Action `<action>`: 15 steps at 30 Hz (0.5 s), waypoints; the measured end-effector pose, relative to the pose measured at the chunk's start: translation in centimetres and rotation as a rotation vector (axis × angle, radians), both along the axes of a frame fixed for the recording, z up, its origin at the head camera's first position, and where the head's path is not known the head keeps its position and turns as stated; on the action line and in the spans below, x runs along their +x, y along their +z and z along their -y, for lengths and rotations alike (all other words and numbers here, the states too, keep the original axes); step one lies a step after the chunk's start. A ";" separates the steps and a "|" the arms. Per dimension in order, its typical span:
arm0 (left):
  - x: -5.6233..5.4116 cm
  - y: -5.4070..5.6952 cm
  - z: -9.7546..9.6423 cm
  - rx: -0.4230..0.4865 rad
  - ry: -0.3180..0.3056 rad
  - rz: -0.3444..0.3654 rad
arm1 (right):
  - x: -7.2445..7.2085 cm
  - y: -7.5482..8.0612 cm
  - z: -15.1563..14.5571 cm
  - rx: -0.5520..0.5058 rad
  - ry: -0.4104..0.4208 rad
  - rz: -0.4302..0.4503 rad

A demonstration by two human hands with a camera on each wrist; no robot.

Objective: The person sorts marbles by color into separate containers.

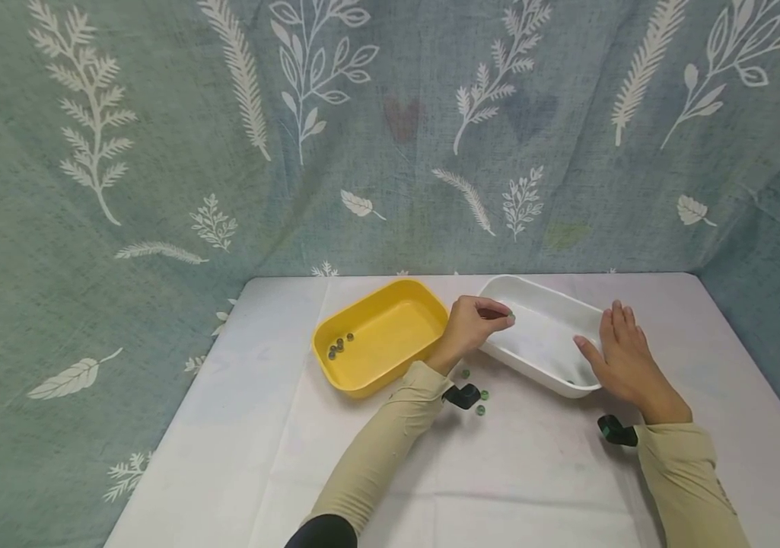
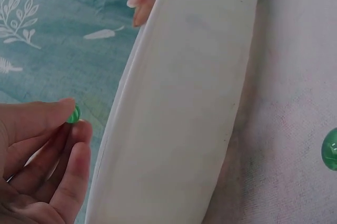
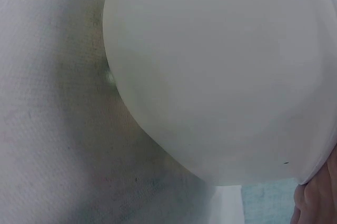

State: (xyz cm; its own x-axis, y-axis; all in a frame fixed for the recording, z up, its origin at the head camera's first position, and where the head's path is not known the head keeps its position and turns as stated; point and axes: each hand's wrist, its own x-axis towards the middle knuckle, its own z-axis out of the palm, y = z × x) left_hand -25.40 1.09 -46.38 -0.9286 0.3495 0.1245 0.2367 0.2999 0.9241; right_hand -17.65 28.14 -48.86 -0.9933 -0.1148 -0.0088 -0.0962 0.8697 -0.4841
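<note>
My left hand pinches a green glass marble between thumb and fingertips. It is over the left end of a white tray. In the left wrist view the marble shows beside the tray's rim. At the tray's right end lies my right hand, fingers straight and thumb spread over the rim. A small dark marble shows inside the tray near that hand. In the right wrist view the tray's outer wall fills most of the picture, with fingers at its lower right edge.
Left of the white tray stands a yellow tray holding several marbles. Three green marbles lie on the white-covered table in front of the trays. A patterned curtain hangs behind the table.
</note>
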 end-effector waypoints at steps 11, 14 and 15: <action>-0.1 -0.2 0.3 -0.011 0.041 -0.019 | -0.1 0.0 0.1 0.008 -0.004 0.000; 0.0 0.0 0.4 -0.010 0.045 -0.021 | -0.1 -0.1 0.1 0.017 -0.008 0.003; 0.1 0.0 0.5 -0.011 0.047 -0.021 | -0.1 -0.1 0.0 0.019 -0.008 0.003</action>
